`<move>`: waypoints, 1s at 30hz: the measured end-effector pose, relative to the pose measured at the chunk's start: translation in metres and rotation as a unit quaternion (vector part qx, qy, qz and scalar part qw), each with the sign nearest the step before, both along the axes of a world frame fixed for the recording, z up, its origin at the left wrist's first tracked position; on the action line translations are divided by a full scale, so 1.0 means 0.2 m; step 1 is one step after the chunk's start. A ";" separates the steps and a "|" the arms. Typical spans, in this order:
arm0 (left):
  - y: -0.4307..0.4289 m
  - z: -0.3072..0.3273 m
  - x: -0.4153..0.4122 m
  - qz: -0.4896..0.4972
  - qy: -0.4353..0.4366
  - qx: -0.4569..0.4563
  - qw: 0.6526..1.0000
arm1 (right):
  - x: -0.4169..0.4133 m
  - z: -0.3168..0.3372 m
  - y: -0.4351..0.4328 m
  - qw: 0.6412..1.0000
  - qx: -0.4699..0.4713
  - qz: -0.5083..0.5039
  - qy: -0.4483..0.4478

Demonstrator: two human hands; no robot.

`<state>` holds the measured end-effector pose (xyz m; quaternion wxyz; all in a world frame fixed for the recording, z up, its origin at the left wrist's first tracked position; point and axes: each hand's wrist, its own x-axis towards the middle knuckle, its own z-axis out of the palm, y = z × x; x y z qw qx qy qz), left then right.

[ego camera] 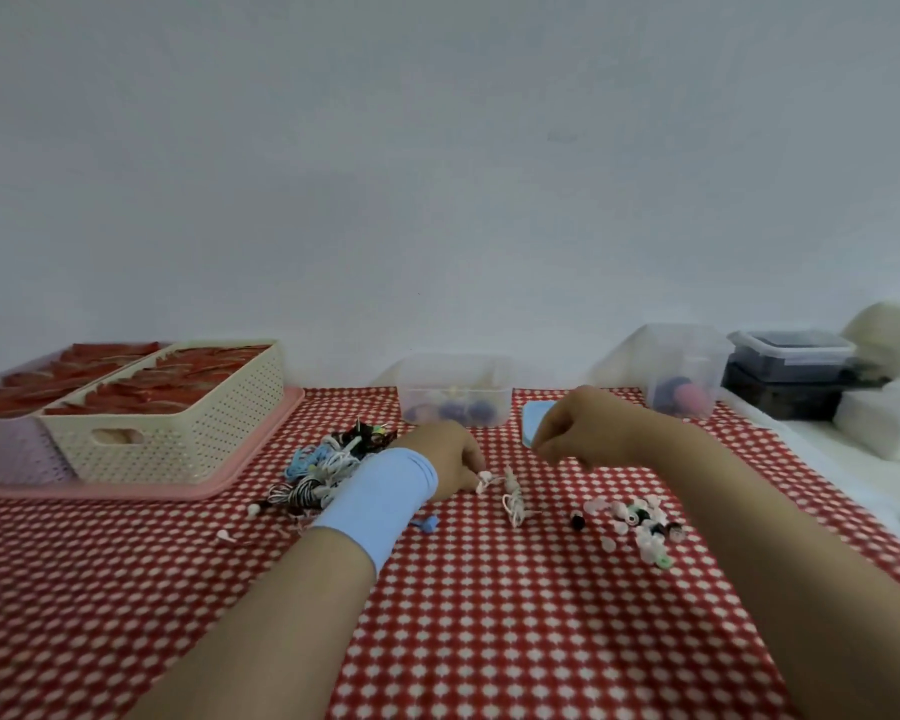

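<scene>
Soft, even, rather dim light gives the far wall [437, 174] a grey-blue cast. Shadows on the checked cloth [489, 641] are faint. The whole picture is soft: the right hand [572, 423] looks smeared, the far right boxes [791, 366] blur, and straight lines bow at the sides.

Basket [167, 439] beside second basket [17, 407] on tray [261, 459] at rear left of table [489, 615], cord tangle [323, 470] just right of tray, tub [455, 392] behind centre, second tub [687, 371] further right, stacked boxes [791, 376] far right, cord bundle [513, 498] between tangle and small-parts pile [640, 522].
</scene>
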<state>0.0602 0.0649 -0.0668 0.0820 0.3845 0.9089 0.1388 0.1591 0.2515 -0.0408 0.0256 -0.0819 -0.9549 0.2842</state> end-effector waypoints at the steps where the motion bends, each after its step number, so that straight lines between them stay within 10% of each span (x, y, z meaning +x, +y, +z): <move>1: 0.02 0.00 0.01 0.001 -0.006 0.009 1.000 | 0.03 0.00 0.03 1.000 0.011 -0.003 -0.006; 18: 0.14 -0.17 0.07 0.053 -0.041 0.119 0.991 | 0.16 -0.12 0.08 0.994 0.043 0.073 -0.072; 30: 0.18 -0.19 0.09 0.060 -0.077 0.214 0.972 | 0.18 -0.17 0.08 0.982 -0.154 -0.028 0.105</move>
